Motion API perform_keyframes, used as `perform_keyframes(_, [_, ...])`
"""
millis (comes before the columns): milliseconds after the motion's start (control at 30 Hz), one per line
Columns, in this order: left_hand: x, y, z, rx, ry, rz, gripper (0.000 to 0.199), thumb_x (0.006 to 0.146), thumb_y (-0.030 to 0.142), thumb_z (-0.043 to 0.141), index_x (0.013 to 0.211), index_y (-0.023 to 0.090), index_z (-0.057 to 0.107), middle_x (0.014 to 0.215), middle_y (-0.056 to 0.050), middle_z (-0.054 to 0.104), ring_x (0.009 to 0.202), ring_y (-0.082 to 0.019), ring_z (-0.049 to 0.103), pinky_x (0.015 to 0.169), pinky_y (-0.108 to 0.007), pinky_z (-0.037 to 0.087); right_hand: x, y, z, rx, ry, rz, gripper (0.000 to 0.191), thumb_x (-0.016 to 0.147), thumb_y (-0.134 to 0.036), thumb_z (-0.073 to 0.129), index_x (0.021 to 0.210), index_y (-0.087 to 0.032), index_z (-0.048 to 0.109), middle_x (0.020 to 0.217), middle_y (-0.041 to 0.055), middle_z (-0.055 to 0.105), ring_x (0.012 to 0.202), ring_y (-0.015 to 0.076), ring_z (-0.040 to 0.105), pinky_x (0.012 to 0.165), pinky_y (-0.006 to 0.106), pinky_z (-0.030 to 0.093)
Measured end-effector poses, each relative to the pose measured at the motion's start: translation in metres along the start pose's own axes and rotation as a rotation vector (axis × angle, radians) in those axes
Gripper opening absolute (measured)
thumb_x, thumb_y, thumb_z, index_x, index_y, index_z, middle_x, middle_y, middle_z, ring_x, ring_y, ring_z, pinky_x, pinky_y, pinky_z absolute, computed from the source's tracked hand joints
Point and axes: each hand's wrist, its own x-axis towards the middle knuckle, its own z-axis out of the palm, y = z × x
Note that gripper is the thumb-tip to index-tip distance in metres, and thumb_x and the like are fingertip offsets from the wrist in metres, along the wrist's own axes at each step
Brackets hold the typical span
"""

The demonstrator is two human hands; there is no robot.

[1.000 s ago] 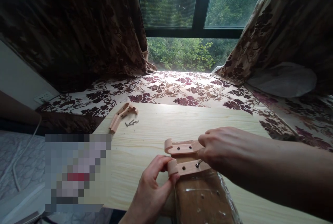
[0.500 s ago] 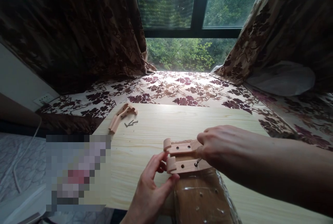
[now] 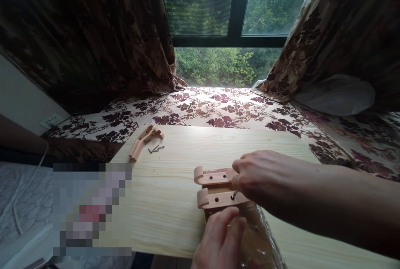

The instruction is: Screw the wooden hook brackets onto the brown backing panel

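Nearest, the left hand [image 3: 220, 237] has left the curled end of the near hook [image 3: 223, 199] and lies over the taped box [image 3: 258, 246], fingers loosely bent, grasping nothing visible. The wooden hook rests across the box, seemingly steadied now by the driver [image 3: 235, 193] alone, which the right hand [image 3: 251, 175] clenches, shaft at the right-hand hole. Beyond are the far hook [image 3: 218, 178] and, on the bench [image 3: 168, 202], loose screws [image 3: 155, 150].

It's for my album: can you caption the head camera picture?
Right hand gripping a metal-shafted tool at a hole in a curved wooden piece, left hand close by, screws beyond.
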Motion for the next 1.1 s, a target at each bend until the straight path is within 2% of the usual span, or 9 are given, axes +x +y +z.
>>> perform_keyframes(100, [-0.001, 0.001, 0.02, 0.056, 0.088, -0.083, 0.046, 0.091, 0.034, 0.05, 0.132, 0.013, 0.046, 0.127, -0.022, 0.057, 0.122, -0.032, 0.053, 0.091, -0.04, 0.054, 0.0, -0.001, -0.005, -0.004, -0.02, 0.014, 0.017, 0.076, -0.002, 0.057, 0.079, -0.016, 0.065, 0.071, 0.0015, 0.062, 0.053, 0.0125, 0.047, 0.048, 0.028, 0.03])
perform_keyframes(200, [0.001, 0.002, 0.032, 0.095, 0.061, -0.134, 0.049, 0.09, 0.034, 0.047, 0.134, 0.011, 0.044, 0.133, -0.022, 0.051, 0.126, -0.035, 0.047, 0.092, -0.046, 0.052, -0.001, -0.003, -0.011, -0.012, -0.085, 0.055, 0.02, 0.075, 0.001, 0.056, 0.079, -0.016, 0.065, 0.07, 0.0012, 0.061, 0.05, 0.0118, 0.044, 0.046, 0.028, 0.027])
perform_keyframes(300, [0.005, 0.001, 0.038, 0.129, 0.034, -0.156, 0.05, 0.09, 0.035, 0.047, 0.133, 0.01, 0.045, 0.132, -0.021, 0.052, 0.124, -0.036, 0.048, 0.091, -0.047, 0.052, -0.002, -0.004, -0.012, -0.002, -0.053, 0.033, 0.023, 0.075, 0.001, 0.057, 0.086, -0.017, 0.065, 0.072, 0.0008, 0.062, 0.052, 0.0121, 0.046, 0.047, 0.028, 0.028])
perform_keyframes(467, [0.01, -0.003, 0.045, 0.149, 0.082, -0.115, 0.041, 0.089, 0.026, 0.045, 0.125, 0.008, 0.051, 0.125, -0.02, 0.055, 0.121, -0.034, 0.048, 0.094, -0.048, 0.049, 0.001, -0.002, -0.009, 0.009, -0.046, -0.015, 0.02, 0.077, -0.001, 0.057, 0.09, -0.013, 0.067, 0.076, 0.0034, 0.064, 0.057, 0.0123, 0.052, 0.05, 0.028, 0.031])
perform_keyframes(667, [0.011, -0.004, 0.046, 0.18, 0.059, -0.121, 0.035, 0.088, 0.021, 0.046, 0.12, 0.011, 0.055, 0.121, -0.017, 0.056, 0.118, -0.033, 0.05, 0.093, -0.047, 0.049, 0.006, -0.005, -0.013, -0.046, -0.153, 0.04, 0.02, 0.078, 0.0, 0.053, 0.082, -0.012, 0.067, 0.075, 0.0055, 0.065, 0.061, 0.0142, 0.055, 0.051, 0.029, 0.031])
perform_keyframes(900, [0.012, -0.009, 0.047, 0.176, 0.091, -0.107, 0.037, 0.087, 0.017, 0.043, 0.121, 0.013, 0.055, 0.12, -0.015, 0.059, 0.113, -0.031, 0.053, 0.092, -0.045, 0.05, 0.005, -0.007, -0.011, -0.078, -0.09, 0.058, 0.019, 0.081, -0.001, 0.05, 0.08, -0.014, 0.064, 0.074, 0.0045, 0.064, 0.058, 0.0136, 0.054, 0.047, 0.029, 0.028])
perform_keyframes(1100, [0.012, -0.016, 0.039, 0.328, 0.01, 0.007, 0.041, 0.086, 0.025, 0.051, 0.124, 0.01, 0.054, 0.118, -0.015, 0.062, 0.108, -0.029, 0.058, 0.089, -0.039, 0.053, 0.004, -0.009, -0.023, -0.021, -0.126, 0.093, 0.022, 0.079, 0.003, 0.051, 0.089, -0.012, 0.065, 0.082, 0.0067, 0.063, 0.065, 0.0143, 0.054, 0.054, 0.028, 0.034])
